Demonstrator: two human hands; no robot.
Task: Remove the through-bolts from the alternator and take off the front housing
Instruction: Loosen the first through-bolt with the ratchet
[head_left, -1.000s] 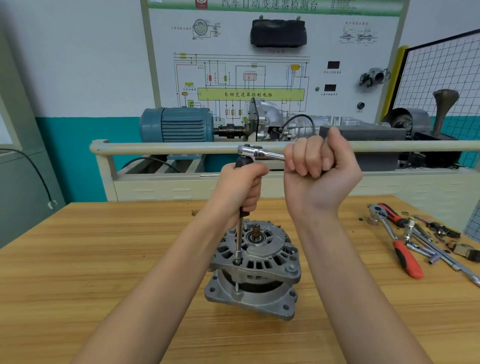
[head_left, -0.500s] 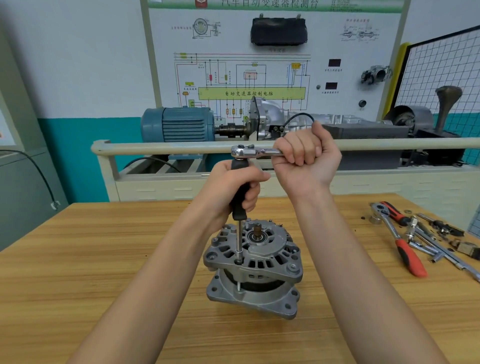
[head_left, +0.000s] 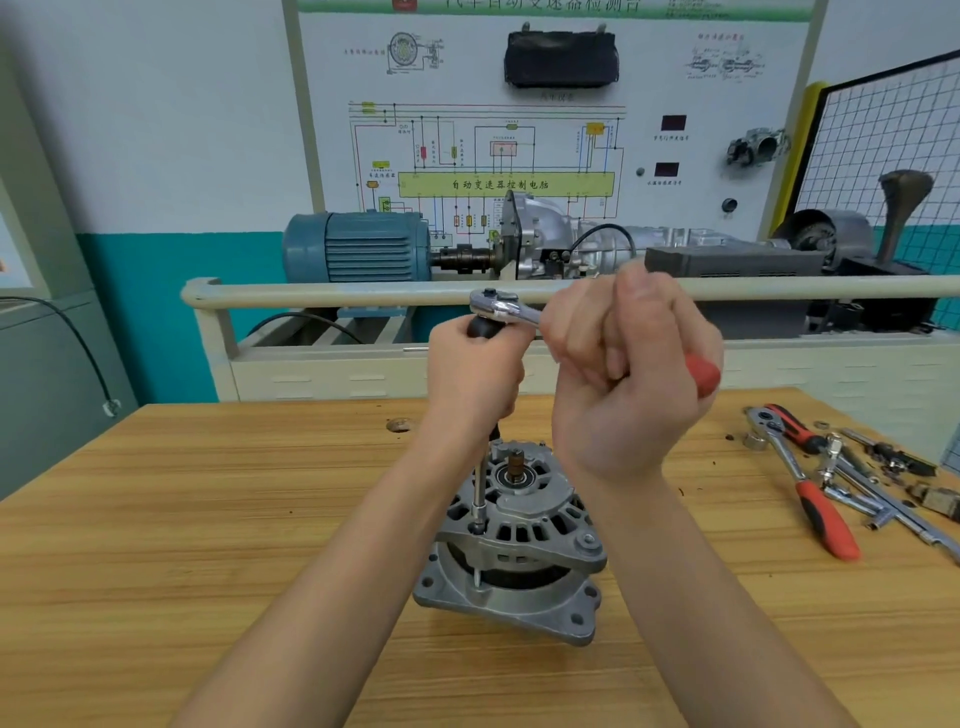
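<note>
Wooden bench (head_left: 208, 519) before a wall-mounted wiring-diagram panel (head_left: 519, 156) and blue motor (head_left: 358, 247). Alternator (head_left: 514, 545) upright at bench centre, shaft up, front housing (head_left: 540, 519) uppermost. Left hand (head_left: 475, 374) closed around black extension driver (head_left: 480, 483), socket seated on a through-bolt (head_left: 477, 574). Right hand (head_left: 631, 384) closed on red-handled ratchet (head_left: 501, 306) atop the driver. Loose ratchets and sockets (head_left: 831, 483) at right.

Centre: alternator (head_left: 511, 540) sits on the table (head_left: 208, 519), shaft end up.
Above it: both fists, left hand (head_left: 475, 376) just left of right hand (head_left: 623, 384).
Right: loose tools (head_left: 831, 483) on the table.
Far: motor (head_left: 358, 247) behind the rail (head_left: 337, 292).
</note>
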